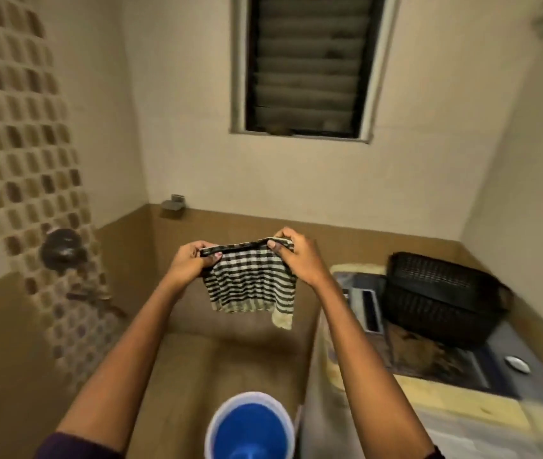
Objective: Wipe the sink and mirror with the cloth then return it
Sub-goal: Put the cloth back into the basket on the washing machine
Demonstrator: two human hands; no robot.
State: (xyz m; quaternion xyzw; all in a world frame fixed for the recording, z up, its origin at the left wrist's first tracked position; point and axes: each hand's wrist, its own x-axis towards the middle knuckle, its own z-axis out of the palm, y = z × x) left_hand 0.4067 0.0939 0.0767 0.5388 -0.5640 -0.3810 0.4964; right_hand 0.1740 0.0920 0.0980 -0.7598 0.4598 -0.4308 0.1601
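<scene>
I see both hands raised in the middle of the view, holding the striped cloth (251, 279) by its top edge. Left hand (190, 260) pinches the left corner, fingers closed on the fabric; right hand (296, 256) grips the right corner the same way. Cloth hangs free btw them, above the blue bucket (250, 429) near me. A black basket (442, 303) stands on the washing machine (462, 369) at right.

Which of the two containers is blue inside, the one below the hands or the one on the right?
The white-rimmed bucket below the hands; the woven basket is black.
</scene>
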